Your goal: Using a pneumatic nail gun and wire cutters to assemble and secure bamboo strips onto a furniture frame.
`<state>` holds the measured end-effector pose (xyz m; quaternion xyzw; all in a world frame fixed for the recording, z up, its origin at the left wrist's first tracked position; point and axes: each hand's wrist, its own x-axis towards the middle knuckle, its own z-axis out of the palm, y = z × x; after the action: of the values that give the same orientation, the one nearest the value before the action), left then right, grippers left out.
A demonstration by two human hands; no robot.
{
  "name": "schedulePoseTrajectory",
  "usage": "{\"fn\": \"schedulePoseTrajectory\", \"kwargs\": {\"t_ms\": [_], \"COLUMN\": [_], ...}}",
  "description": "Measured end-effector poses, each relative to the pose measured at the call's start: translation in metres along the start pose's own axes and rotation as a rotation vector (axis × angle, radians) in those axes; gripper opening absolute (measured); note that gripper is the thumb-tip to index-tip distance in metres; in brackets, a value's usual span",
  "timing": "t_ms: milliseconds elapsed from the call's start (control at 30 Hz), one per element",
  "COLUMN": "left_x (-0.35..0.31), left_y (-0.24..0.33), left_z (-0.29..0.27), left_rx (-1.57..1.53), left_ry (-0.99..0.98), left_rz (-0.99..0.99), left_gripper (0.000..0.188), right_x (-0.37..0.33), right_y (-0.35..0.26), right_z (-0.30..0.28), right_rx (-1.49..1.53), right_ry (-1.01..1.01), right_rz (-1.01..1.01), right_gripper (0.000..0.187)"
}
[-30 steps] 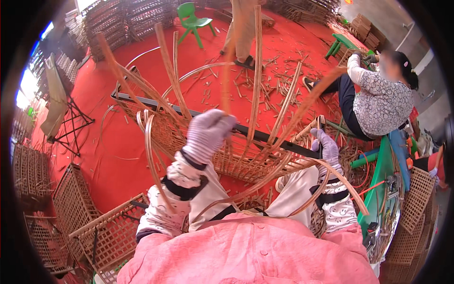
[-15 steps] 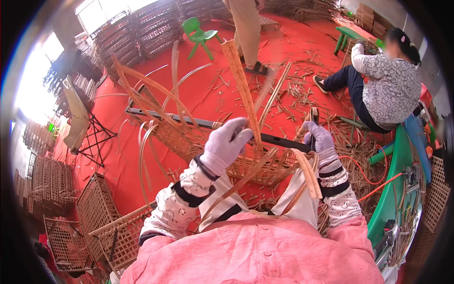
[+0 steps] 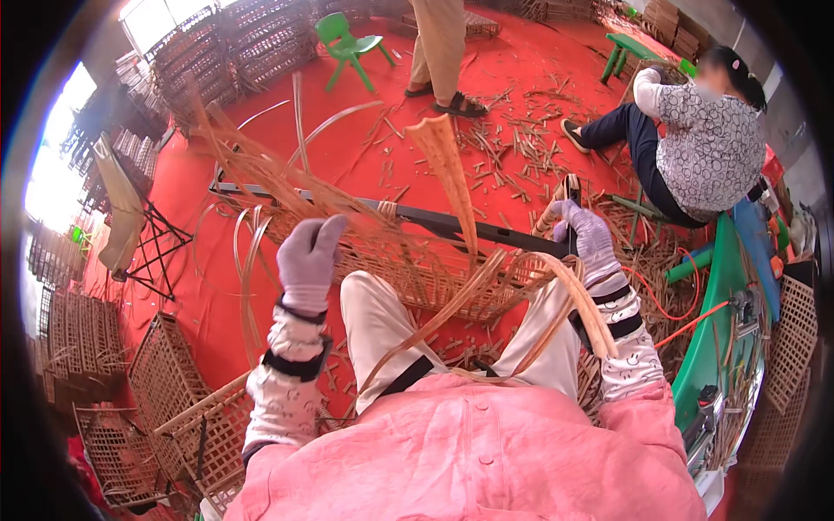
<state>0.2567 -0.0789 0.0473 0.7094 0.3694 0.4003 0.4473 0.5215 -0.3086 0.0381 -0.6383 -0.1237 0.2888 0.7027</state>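
A woven rattan-like basket panel (image 3: 417, 282) on a long black frame bar (image 3: 434, 221) lies across in front of my knees. My left hand (image 3: 308, 265), in a lavender glove, is raised at the panel's near side, left of my knee. Its fingers look closed beside blurred strips; what they hold is hidden. My right hand (image 3: 588, 241), gloved too, is closed round the bar's right end by the wrapped corner. A broad brown strip (image 3: 441, 169) stands up from the weave between my hands. Loose curved strips (image 3: 434, 326) bend over my lap.
A person (image 3: 712, 156) sits low at the right; another person's legs (image 3: 440, 61) stand at the far side. A green chair (image 3: 339, 43) is behind. Baskets (image 3: 161, 373) crowd the left, a green table (image 3: 717, 295) the right. Strip offcuts (image 3: 512, 143) litter the red floor.
My left hand has moved left, away from the upright strip. Strips at the left now blur with motion. My right hand stays at the bar's end, and the standing person's legs have shifted left.
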Motion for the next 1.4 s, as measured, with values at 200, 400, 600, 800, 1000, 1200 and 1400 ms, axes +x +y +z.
{"fn": "schedulePoseTrajectory", "kwargs": {"t_ms": [200, 400, 600, 800, 1000, 1200, 1400], "left_x": [-0.049, -0.042, 0.003, 0.034, -0.029, -0.022, 0.025], "left_y": [0.014, 0.048, 0.060, 0.005, 0.055, 0.077, 0.046], "left_z": [0.027, 0.082, 0.068, 0.006, 0.042, 0.125, 0.076], "left_rx": [0.411, -0.004, -0.284, 0.085, 0.028, -0.113, -0.001], "left_ry": [-0.497, -0.701, -0.453, -0.242, -0.897, -0.886, -0.550], "left_rz": [0.174, 0.266, -0.076, -0.149, 0.033, 0.349, -0.033], "left_gripper": [0.071, 0.068, 0.021, 0.038, 0.024, 0.012, 0.029], "right_x": [0.012, -0.001, -0.002, 0.006, 0.003, -0.002, -0.066], "right_y": [0.007, 0.000, 0.001, 0.003, 0.010, 0.027, 0.012], "right_z": [-0.009, 0.005, -0.004, -0.006, -0.013, -0.019, -0.029], "right_rx": [0.060, -0.148, -0.058, -0.130, -0.159, -0.489, -0.442], "right_ry": [-0.003, 0.008, -0.017, -0.015, 0.074, 0.208, -0.103], "right_rz": [-0.017, -0.031, -0.017, -0.083, -0.196, -0.707, -0.577], "right_gripper": [0.021, 0.024, 0.023, 0.026, 0.027, 0.029, 0.052]}}
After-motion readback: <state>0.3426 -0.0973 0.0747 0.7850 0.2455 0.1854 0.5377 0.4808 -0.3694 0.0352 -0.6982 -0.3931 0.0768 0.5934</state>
